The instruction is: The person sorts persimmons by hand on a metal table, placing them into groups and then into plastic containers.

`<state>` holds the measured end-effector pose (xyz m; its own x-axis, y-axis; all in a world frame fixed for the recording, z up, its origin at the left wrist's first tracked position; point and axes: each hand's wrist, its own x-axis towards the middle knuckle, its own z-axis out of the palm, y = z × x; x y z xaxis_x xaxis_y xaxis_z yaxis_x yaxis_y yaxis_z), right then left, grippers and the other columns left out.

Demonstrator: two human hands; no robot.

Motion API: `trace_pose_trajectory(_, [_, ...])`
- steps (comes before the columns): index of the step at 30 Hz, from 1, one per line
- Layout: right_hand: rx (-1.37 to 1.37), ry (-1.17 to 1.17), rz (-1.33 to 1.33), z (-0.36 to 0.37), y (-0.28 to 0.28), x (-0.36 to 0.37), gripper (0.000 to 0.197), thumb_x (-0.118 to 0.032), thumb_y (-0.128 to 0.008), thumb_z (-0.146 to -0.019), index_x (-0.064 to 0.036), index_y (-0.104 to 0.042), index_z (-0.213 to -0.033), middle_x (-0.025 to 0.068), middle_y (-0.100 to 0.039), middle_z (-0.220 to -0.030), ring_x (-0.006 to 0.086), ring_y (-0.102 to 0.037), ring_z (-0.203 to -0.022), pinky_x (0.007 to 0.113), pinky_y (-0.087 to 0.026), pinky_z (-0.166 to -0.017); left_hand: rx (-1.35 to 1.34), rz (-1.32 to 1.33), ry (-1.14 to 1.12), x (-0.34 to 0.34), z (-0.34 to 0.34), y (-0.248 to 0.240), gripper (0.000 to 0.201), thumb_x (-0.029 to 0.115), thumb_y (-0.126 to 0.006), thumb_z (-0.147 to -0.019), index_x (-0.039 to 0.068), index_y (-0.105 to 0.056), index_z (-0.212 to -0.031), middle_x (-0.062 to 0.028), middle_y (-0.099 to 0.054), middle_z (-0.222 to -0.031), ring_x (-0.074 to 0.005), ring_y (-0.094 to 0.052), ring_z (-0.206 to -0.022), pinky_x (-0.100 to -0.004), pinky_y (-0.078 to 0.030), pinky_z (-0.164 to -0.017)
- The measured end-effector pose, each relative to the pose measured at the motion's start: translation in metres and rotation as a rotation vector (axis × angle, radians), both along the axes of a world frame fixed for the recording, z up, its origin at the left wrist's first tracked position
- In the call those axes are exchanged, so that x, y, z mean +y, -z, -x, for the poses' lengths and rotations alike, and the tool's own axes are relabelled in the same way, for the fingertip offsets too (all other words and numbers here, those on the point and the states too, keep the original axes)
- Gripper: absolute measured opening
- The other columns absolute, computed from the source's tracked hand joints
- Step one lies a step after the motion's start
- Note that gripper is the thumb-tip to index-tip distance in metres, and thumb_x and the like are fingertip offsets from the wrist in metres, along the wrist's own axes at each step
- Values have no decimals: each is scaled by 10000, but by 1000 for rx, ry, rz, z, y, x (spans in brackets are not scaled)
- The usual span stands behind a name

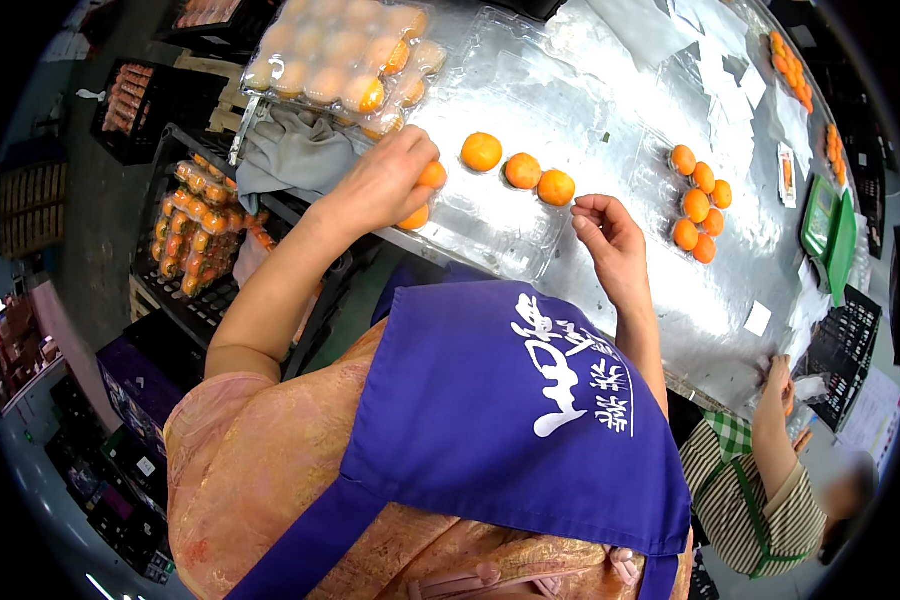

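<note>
My left hand (395,180) is closed over a mandarin orange (432,175) at the left end of an open clear plastic clamshell box (500,235). A second mandarin (415,217) shows just below that hand. Three mandarins sit in a slanting row in the box: one (482,151) at the left, one (522,171) in the middle, one (556,187) at the right. Beside the right-hand one is my right hand (615,240), its fingers curled and slightly apart, with nothing visible in them.
Filled clear packs of mandarins (330,55) are stacked at the far left of the metal table (610,130), above a grey cloth (295,155). Several loose mandarins (696,205) lie to the right. A crate (195,300) holds packed fruit. A co-worker's hand (778,385) is at lower right.
</note>
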<state>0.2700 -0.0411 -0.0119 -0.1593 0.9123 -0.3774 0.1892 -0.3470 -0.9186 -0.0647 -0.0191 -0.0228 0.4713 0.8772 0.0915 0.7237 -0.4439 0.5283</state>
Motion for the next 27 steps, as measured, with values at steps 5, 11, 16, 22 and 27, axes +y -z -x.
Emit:
trace_pose_trajectory(5, [-6,-4,-100,7,-10,0,303,-18,-669,-914,0,-616,-1211,61,-667,-1064,104,-602,-922,260,-504,-857,-741,710,-333,3,-11,-29,292,113,-685,-901,39,-563,-1156,-56,-637,-1005,-122,-609,-818,-247,-477,-656])
trace_pose_trajectory(11, [15,-103,-477,32,-56,10,494,39,-749,-784,-12,-591,-1250,87,-620,-1083,135,-613,-873,264,-522,-776,-1442,1144,-82,7,-65,-49,367,245,-506,-1052,22,-500,-1344,-77,-621,-1095,-86,-579,-764,-201,-461,-596])
trace_pose_trajectory(16, [-79,-127,-667,27,-76,10,538,-23,-806,-750,-26,-597,-1246,85,-588,-1055,150,-597,-854,267,-510,-745,-1505,1249,1,8,-112,-65,409,319,-350,-1097,14,-513,-1315,-83,-606,-1036,-101,-557,-714,-225,-446,-560])
trace_pose_trajectory(22, [81,-3,-555,13,-68,-4,525,-55,-802,-771,-19,-595,-1252,82,-581,-1090,149,-610,-898,271,-513,-771,-1441,1276,-16,7,-132,-65,388,303,-333,-1103,8,-525,-1265,-93,-604,-1027,-118,-567,-724,-240,-461,-561])
trace_pose_trajectory(27, [183,40,-487,9,-63,-8,499,-80,-783,-807,0,-574,-1253,88,-581,-1133,149,-631,-956,276,-521,-794,-1352,1222,-26,6,-139,-68,347,323,-407,-1092,45,-545,-1246,-62,-612,-1031,-120,-605,-791,-253,-495,-649])
